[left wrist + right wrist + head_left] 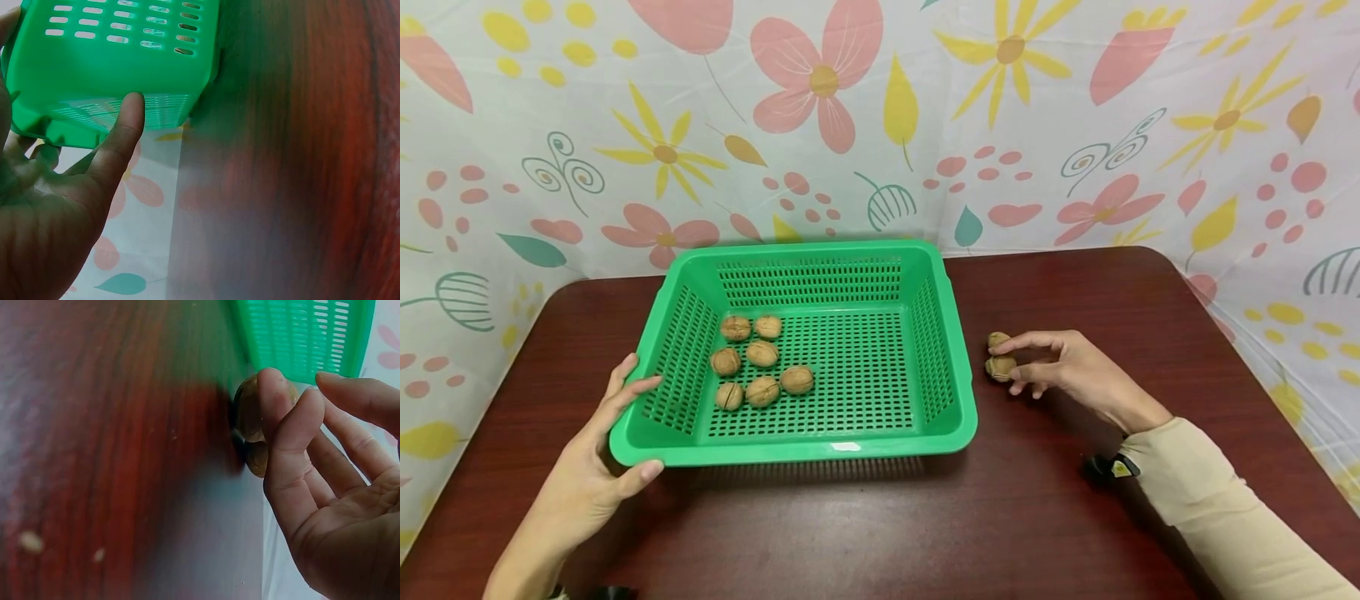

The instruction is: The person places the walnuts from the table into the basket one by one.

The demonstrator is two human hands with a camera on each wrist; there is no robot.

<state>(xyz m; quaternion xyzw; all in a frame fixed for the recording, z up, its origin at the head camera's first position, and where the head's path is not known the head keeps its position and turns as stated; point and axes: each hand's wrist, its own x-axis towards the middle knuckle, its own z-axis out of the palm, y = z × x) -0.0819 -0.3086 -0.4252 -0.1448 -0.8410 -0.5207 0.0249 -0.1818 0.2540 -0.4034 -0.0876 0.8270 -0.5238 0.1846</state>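
A green plastic basket (790,455) with slotted walls stands on the table, with several walnuts (763,353) grouped in its left half. My left hand (580,467) grips the basket's front left corner. Its forefinger crosses the rim, and in the left wrist view the thumb (122,134) lies along the outer wall. To the right of the basket, two walnuts lie close together on the table. My right hand (1067,372) pinches the nearer walnut (1000,368) between thumb and fingers. Its forefinger partly covers the farther walnut (997,339). Fingers hide part of both in the right wrist view.
The dark red-brown table (880,525) has rounded far corners. Behind it hangs a white cloth (925,108) printed with flowers and leaves, close to the basket's far rim. In the right wrist view, small pale specks (30,542) show on the table surface.
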